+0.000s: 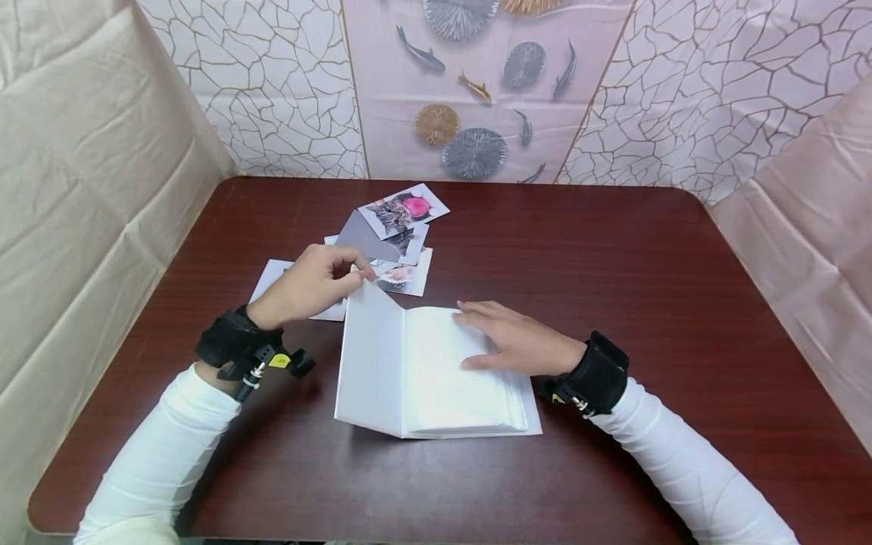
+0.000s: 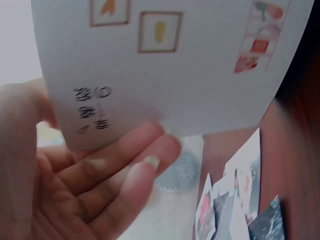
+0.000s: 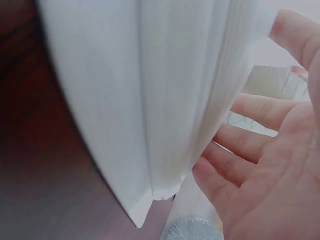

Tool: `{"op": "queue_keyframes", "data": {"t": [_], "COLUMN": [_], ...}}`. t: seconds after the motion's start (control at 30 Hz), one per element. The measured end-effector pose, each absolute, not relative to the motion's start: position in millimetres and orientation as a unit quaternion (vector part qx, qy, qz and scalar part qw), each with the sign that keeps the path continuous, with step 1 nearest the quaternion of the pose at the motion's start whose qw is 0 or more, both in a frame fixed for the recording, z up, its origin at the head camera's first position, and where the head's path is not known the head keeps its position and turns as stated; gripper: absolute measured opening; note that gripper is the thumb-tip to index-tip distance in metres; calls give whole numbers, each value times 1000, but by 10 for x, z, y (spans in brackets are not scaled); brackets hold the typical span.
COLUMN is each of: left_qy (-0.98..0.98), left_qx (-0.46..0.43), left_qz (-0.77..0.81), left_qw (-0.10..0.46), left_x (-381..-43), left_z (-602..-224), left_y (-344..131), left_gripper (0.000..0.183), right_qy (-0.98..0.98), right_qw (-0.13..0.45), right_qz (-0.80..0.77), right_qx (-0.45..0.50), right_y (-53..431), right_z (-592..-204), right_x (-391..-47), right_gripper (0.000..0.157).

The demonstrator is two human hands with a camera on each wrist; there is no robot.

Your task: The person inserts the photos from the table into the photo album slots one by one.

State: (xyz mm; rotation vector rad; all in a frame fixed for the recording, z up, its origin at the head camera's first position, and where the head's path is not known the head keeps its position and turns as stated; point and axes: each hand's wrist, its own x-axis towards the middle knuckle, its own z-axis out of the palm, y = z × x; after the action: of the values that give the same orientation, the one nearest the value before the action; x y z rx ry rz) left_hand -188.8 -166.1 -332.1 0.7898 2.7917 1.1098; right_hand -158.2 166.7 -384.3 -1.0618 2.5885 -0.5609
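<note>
A white photo album lies on the table, its front cover raised at an angle on the left. My left hand pinches the cover's top corner between thumb and fingers. In the left wrist view the cover's outer face shows small printed pictures and some characters. My right hand rests with fairly straight fingers on the album's pages, which look like glossy clear sleeves. From the right wrist, the stacked page edges show beside the fingers.
Several loose photo prints lie overlapping behind the album, among them a cat print with something pink and a face-down grey one. Another print is partly under the left hand. The dark red-brown table meets patterned cloth behind.
</note>
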Motion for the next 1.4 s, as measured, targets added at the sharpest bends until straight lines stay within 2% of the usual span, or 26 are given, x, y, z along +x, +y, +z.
{"op": "queue_keyframes", "data": {"t": [0.3,0.67,1.03,1.4], "left_qy": [906,887,881,894], "left_qx": [283,317,346,312], "left_qz": [298,274,231,228], "left_qw": [105,197,224,227], "left_x": [-1975,-2057,-2034,-1992], "left_z": [-3327,-3555,-3743,-3788], "left_y": [-1817,-1857,-1766,-1699], "left_gripper": [22,20,14,13], "right_qy": [903,902,906,909], "right_qw": [141,148,149,143], "right_qz": [-180,-182,-185,-185], "right_qx": [-363,-362,-351,-345], "right_y": [1700,1759,1805,1805], "right_z": [-3811,-3784,-3748,-3729], "right_x": [-1606,-1624,-1641,-1637], "right_gripper": [77,70,63,58]}}
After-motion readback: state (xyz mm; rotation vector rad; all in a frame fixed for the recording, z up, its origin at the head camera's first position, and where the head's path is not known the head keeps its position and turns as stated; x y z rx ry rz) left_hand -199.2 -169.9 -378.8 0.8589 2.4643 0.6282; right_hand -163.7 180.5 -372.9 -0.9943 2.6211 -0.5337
